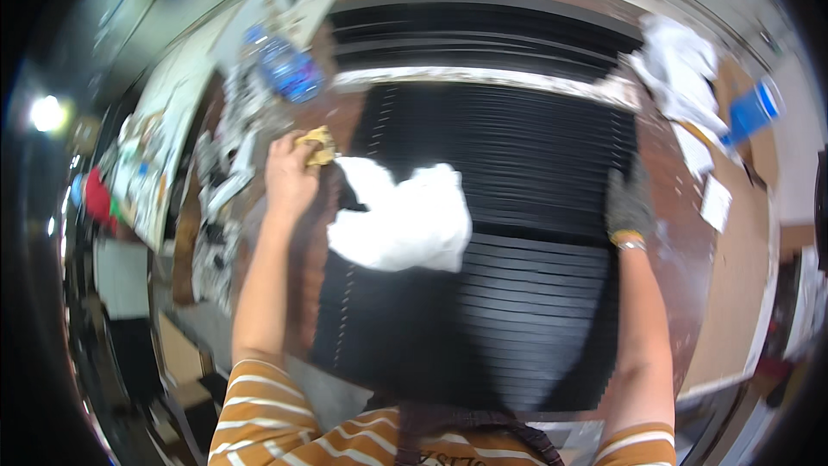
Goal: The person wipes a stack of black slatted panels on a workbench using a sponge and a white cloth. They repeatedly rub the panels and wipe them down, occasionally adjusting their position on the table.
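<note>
My bare left hand (291,174) is closed on a small crumpled yellow piece (322,146), a sponge or a cloth; I cannot tell which. It is beside the left edge of a black slatted panel (517,164), which has rows of narrow parallel strips. On the panel, just right of that hand, lies a bunched white cloth (405,220). My right hand (630,203), in a grey knitted glove with a yellow cuff, lies along the panel's right edge. Its fingers look stretched forward, somewhat blurred.
Black strips (483,34) lie at the back, behind a whitish bar (483,79). A plastic bottle (291,69) lies at the back left. Another white cloth (681,65), a blue cup-like container (752,112) and cardboard (733,276) are on the right. The table (668,233) is reddish brown.
</note>
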Tool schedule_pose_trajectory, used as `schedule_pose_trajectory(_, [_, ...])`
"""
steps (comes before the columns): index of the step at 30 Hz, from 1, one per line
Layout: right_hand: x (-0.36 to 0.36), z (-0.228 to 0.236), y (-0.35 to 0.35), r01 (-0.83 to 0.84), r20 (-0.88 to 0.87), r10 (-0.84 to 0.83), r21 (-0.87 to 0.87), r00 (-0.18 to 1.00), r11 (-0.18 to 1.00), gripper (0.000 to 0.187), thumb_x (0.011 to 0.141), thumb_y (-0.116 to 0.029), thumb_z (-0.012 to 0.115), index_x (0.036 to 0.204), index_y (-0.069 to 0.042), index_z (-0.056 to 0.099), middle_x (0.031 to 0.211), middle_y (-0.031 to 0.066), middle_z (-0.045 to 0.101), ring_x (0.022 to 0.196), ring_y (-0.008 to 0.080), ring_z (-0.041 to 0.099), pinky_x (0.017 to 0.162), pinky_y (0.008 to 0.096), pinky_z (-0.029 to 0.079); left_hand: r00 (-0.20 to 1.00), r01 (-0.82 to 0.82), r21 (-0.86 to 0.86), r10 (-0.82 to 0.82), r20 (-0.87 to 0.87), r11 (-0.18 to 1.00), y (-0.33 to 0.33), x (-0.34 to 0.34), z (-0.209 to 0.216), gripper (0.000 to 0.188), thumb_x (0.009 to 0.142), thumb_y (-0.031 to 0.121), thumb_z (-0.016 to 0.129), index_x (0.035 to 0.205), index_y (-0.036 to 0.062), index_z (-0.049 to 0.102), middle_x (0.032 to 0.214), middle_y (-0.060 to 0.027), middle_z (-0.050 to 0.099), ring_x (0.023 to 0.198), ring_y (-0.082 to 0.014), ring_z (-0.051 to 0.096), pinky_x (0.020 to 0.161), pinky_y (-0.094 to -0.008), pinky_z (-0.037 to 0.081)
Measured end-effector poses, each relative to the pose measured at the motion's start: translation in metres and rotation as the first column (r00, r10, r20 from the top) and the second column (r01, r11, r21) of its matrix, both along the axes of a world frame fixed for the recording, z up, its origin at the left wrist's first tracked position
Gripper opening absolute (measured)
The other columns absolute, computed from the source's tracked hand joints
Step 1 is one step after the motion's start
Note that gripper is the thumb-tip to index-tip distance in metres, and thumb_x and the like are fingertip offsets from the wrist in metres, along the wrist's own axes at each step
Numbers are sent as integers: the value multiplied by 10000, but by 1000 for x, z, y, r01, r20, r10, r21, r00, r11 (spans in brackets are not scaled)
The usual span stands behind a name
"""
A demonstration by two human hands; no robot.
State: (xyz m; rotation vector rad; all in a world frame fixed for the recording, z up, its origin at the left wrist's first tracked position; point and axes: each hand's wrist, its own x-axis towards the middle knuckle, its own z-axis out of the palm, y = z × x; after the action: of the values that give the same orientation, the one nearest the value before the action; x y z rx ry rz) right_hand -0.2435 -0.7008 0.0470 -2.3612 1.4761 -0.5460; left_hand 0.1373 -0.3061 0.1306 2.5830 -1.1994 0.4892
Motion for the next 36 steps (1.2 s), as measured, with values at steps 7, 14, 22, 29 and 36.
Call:
schedule_pose_trajectory(7, [-12, -28, -39, -153, -7, 154, 41, 988, 987, 592, 1064, -318, 499, 1550, 8, 410, 1579, 230, 443, 1476, 357, 400, 1231, 409, 289, 901, -427, -193, 434, -7, 884, 211, -17, -54, 343, 723, 94, 783, 1047, 66, 675, 1209, -125, 674, 1141, -362, 604, 978, -459, 492])
schedule_pose_trajectory(14, [-65, -29, -22, -190, -141, 178, -79, 974, 979, 653, 1063, -345, 531, 1572, 25, 357, 1625, 244, 369, 1523, 359, 328, 1261, 426, 228, 501, -863, 35, 863, -57, 503, 338, 15, -88, 343, 782, 190, 784, 1098, 89, 697, 1205, -125, 672, 1152, -375, 585, 1009, -488, 455])
schedule_pose_trajectory(22, [-65, -11, 58, -234, -341, 157, -195, 927, 953, 661, 1010, -373, 582, 1602, -178, 362, 1664, 118, 337, 1517, 337, 332, 1272, 512, 189, 972, 60, -195, -101, -213, 979, 96, -42, -51, 727, 864, 356, 774, 1466, 45, 512, 1521, -252, 462, 1395, -423, 450, 1146, -548, 346])
schedule_pose_trajectory(29, [-48, 9, 67, -144, -328, 86, -157, 941, 977, 670, 953, -332, 663, 1556, -139, 440, 1642, 152, 365, 1511, 360, 330, 1251, 523, 220, 754, 629, 0, -611, -241, 777, -68, -171, -73, 601, 863, 380, 755, 1403, 157, 615, 1496, -140, 527, 1410, -383, 423, 1146, -616, 334])
schedule_pose_trajectory(36, [-42, 8, 61, -160, -307, 110, -144, 945, 977, 657, 977, -350, 643, 1559, -126, 436, 1644, 162, 365, 1512, 369, 322, 1255, 513, 227, 999, 5, -268, -16, -37, 963, -62, -50, -26, 286, 885, 28, 628, 1164, 39, 687, 995, -140, 723, 1018, -343, 675, 845, -434, 556])
